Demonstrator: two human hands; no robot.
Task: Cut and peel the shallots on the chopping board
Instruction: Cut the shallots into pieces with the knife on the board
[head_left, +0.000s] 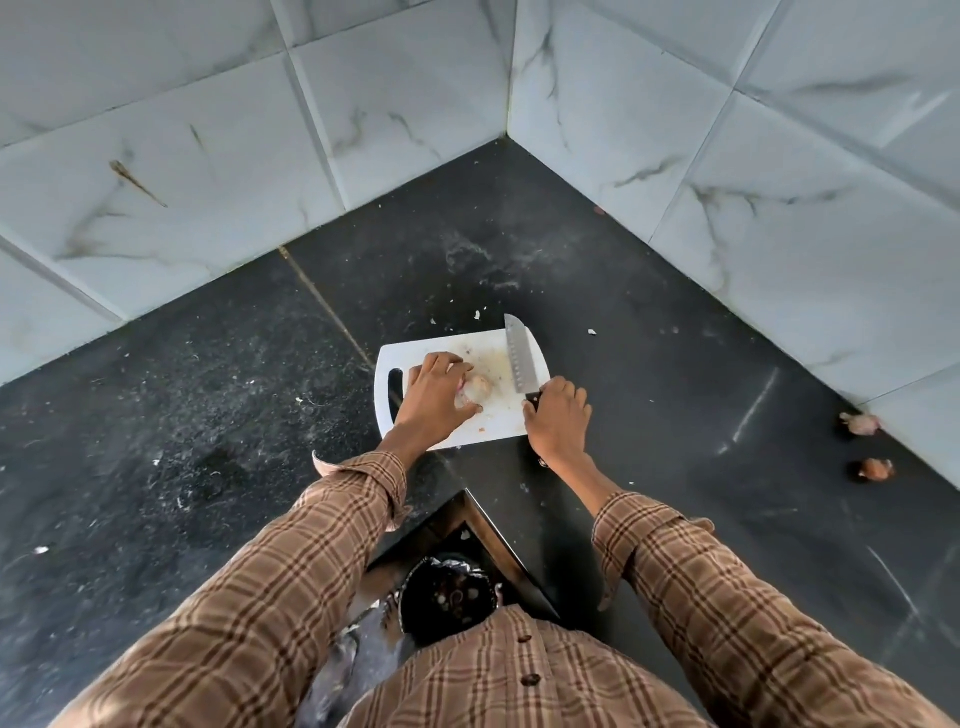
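Fingers of left hand (435, 397) cup shallot (476, 388) — right hand (558, 420) grips knife (519, 362).

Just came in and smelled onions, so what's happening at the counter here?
A person in a checked shirt is working on a shallot on a white chopping board set on a dark corner counter. The left hand steadies the shallot, while the right hand grips the handle of a knife, whose blade lies beside the shallot, not yet cutting. Two more shallots wait at the counter's right edge, and a bin sits below.
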